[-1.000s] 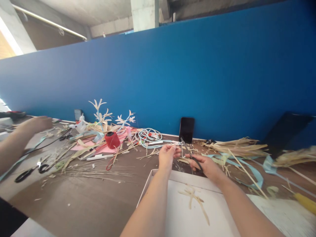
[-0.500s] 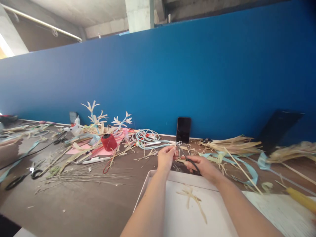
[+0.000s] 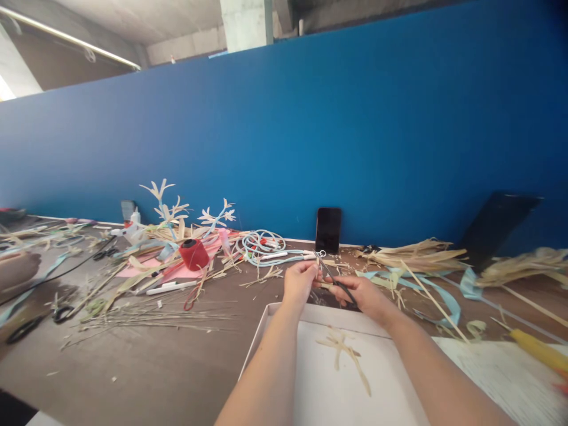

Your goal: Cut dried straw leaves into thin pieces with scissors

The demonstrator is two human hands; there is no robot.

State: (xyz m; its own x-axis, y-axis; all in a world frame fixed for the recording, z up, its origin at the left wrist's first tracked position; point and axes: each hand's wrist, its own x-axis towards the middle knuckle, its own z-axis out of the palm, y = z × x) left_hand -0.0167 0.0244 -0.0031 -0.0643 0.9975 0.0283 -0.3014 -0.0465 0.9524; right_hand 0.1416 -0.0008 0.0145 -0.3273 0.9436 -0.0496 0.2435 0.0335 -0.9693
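Observation:
My right hand (image 3: 361, 296) is closed around a pair of dark scissors (image 3: 331, 273), whose blades slant up and left, past the fingertips of my left hand. My left hand (image 3: 299, 284) pinches a small pale strip (image 3: 318, 263) close to the blades; most of it is hidden by the fingers. Both hands are above the far edge of a white box lid (image 3: 310, 361). On the lid lies a loose bunch of pale dried husk strips (image 3: 341, 349).
A black phone (image 3: 328, 229) leans on the blue partition (image 3: 377, 130). Left are a red thread spool (image 3: 195, 254), coiled blue cord (image 3: 261, 245), husk flowers (image 3: 215, 216) and black-handled scissors (image 3: 63, 313). Right are dried husks (image 3: 417, 255) and a yellow-handled tool (image 3: 536, 349). Another person's hand (image 3: 18, 266) shows far left.
The view has shifted slightly. My hands stay close together at nearly the same spot, with the scissors still beside the left fingertips.

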